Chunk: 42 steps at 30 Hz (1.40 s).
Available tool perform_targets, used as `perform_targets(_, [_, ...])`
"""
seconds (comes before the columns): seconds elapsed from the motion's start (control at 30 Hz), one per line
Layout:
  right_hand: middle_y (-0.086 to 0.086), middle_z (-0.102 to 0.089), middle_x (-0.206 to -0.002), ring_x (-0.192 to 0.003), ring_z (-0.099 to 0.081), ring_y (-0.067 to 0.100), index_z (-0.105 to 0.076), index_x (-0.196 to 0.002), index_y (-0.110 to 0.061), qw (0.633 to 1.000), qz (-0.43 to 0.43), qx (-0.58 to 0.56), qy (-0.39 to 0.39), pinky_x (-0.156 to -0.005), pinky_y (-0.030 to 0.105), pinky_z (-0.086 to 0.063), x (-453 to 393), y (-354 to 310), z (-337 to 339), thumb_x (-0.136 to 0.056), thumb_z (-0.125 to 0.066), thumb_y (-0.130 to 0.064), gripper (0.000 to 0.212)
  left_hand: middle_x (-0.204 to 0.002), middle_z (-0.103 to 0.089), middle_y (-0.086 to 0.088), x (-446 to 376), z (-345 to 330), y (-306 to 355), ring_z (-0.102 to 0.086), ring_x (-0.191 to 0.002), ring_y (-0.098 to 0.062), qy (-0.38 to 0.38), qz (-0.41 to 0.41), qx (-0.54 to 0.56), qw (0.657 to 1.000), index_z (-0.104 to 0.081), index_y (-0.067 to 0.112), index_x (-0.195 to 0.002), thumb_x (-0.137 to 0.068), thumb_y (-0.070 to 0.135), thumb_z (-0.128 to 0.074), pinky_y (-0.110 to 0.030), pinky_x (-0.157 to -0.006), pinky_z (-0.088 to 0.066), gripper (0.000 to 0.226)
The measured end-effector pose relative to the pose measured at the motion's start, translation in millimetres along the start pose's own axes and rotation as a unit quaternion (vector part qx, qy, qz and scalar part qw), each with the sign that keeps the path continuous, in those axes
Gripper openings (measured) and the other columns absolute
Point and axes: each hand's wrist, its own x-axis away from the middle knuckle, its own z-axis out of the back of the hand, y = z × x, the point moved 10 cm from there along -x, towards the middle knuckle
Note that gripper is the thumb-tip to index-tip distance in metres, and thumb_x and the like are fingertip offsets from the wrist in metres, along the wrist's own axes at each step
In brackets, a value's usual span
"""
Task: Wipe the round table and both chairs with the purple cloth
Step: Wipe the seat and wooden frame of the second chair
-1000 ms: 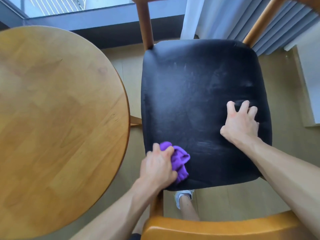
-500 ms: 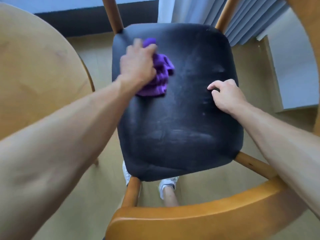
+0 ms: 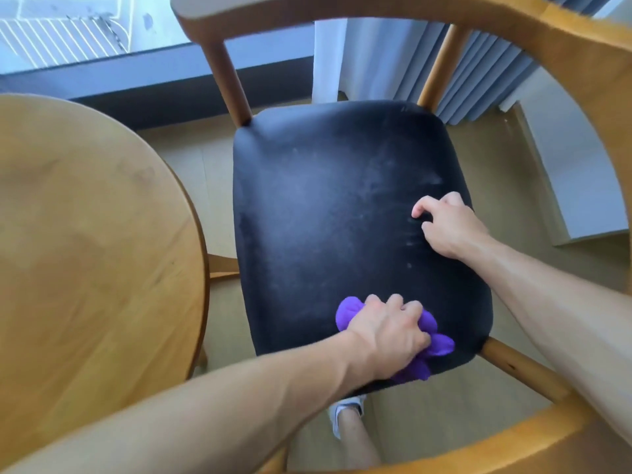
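A wooden chair with a black padded seat [image 3: 328,213] fills the middle of the view, its curved wooden back rail [image 3: 513,443] close to me at the bottom right. My left hand [image 3: 386,333] presses a bunched purple cloth [image 3: 439,348] onto the near edge of the seat. My right hand [image 3: 448,227] rests on the seat's right side with fingers curled and nothing in it. The round wooden table [image 3: 85,254] lies to the left of the chair.
Another curved wooden rail [image 3: 376,8] arches across the top of the view. Behind it are a window with a dark sill [image 3: 136,80] and grey curtains [image 3: 478,70]. A white wall unit [image 3: 574,186] stands at the right. My foot in a white shoe [image 3: 345,415] is under the seat.
My left hand has dragged the purple cloth from the far left of the seat back to its near edge. My right hand stays on the seat's right side.
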Motion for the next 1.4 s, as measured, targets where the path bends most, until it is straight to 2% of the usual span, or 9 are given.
perform_targets(0.27, [-0.005,-0.039,-0.128,-0.106,-0.049,0.022,-0.058,-0.117,-0.040,0.999,0.021,-0.043,-0.025,-0.092,0.039,-0.046,0.5,8.3,1.5,-0.096,-0.037,-0.012,0.041,-0.117,-0.047,-0.013,84.7,89.6,-294.1,-0.053,-0.106,-0.040,0.152,0.356,0.022,0.922,-0.063,0.027,-0.120,-0.077,0.036,-0.072,-0.048,-0.082,-0.053,0.045])
perform_targets(0.43, [-0.006,-0.041,-0.127,-0.100,-0.051,0.021,-0.059,-0.113,-0.041,0.998,0.028,-0.044,-0.025,-0.089,0.037,-0.047,-1.6,9.5,3.0,-0.097,-0.037,-0.014,0.038,-0.115,-0.050,-0.015,76.0,83.5,-296.5,-0.061,-0.099,-0.042,0.214,0.536,0.139,0.805,-0.065,0.022,-0.110,-0.081,0.033,-0.063,-0.043,-0.083,-0.050,0.031])
perform_targets(0.53, [-0.004,-0.041,-0.125,-0.101,-0.052,0.022,-0.060,-0.110,-0.040,0.998,0.021,-0.048,-0.025,-0.089,0.039,-0.049,-3.8,7.5,4.2,-0.093,-0.038,-0.008,0.042,-0.114,-0.050,-0.011,14.1,75.9,-193.3,-0.061,-0.094,-0.036,0.231,0.465,0.145,0.842,-0.064,0.025,-0.107,-0.085,0.040,-0.057,-0.040,-0.075,-0.047,0.028])
perform_targets(0.67, [-0.001,-0.042,-0.123,-0.098,-0.051,0.023,-0.062,-0.109,-0.037,0.998,0.022,-0.056,-0.023,-0.089,0.041,-0.049,-4.1,6.2,4.6,-0.085,-0.036,0.006,0.055,-0.116,-0.046,-0.008,-63.7,33.5,16.2,-0.051,-0.096,-0.029,0.083,0.123,0.149,0.978,-0.064,0.027,-0.110,-0.088,0.045,-0.060,-0.037,-0.067,-0.036,0.028])
perform_targets(0.73, [-0.003,-0.041,-0.124,-0.098,-0.051,0.022,-0.061,-0.109,-0.039,0.998,0.017,-0.058,-0.023,-0.088,0.041,-0.050,-3.8,8.9,3.6,-0.085,-0.035,0.008,0.059,-0.120,-0.045,-0.009,-59.9,12.5,58.5,-0.048,-0.103,-0.030,0.015,0.018,0.099,0.995,-0.065,0.025,-0.113,-0.094,0.045,-0.056,-0.039,-0.070,-0.037,0.029])
perform_targets(0.93, [-0.002,-0.040,-0.125,-0.102,-0.048,0.023,-0.060,-0.109,-0.040,0.998,0.030,-0.047,-0.026,-0.093,0.043,-0.048,-9.0,7.0,0.1,-0.085,-0.036,0.006,0.057,-0.121,-0.048,-0.006,-11.9,67.3,-142.7,-0.053,-0.109,-0.032,0.188,0.196,0.038,0.962,-0.063,0.033,-0.115,-0.086,0.050,-0.056,-0.040,-0.071,-0.046,0.034])
perform_targets(1.07, [-0.006,-0.039,-0.122,-0.101,-0.049,0.023,-0.057,-0.103,-0.043,0.998,0.026,-0.055,-0.028,-0.091,0.044,-0.049,-8.3,7.8,-2.7,-0.084,-0.038,0.006,0.056,-0.119,-0.047,-0.015,50.8,94.0,-288.3,-0.053,-0.109,-0.042,0.232,0.407,0.077,0.880,-0.064,0.026,-0.113,-0.080,0.040,-0.064,-0.051,-0.082,-0.052,0.036])
perform_targets(1.17, [-0.006,-0.039,-0.119,-0.103,-0.049,0.023,-0.053,-0.100,-0.043,0.998,0.029,-0.058,-0.021,-0.086,0.041,-0.049,-7.7,8.0,-4.0,-0.082,-0.040,0.007,0.055,-0.116,-0.047,-0.017,66.6,91.3,-283.2,-0.056,-0.102,-0.044,0.252,0.518,0.098,0.812,-0.063,0.020,-0.106,-0.084,0.037,-0.060,-0.049,-0.079,-0.050,0.028])
perform_targets(1.4, [-0.004,-0.040,-0.119,-0.102,-0.046,0.021,-0.057,-0.110,-0.040,0.999,0.022,-0.043,0.000,-0.082,0.038,-0.046,-5.1,6.1,-3.1,-0.083,-0.041,0.003,0.054,-0.124,-0.042,-0.010,7.2,34.8,-75.0,-0.051,-0.100,-0.034,0.156,0.274,0.091,0.945,-0.056,0.024,-0.111,-0.089,0.044,-0.055,-0.040,-0.065,-0.038,0.030])
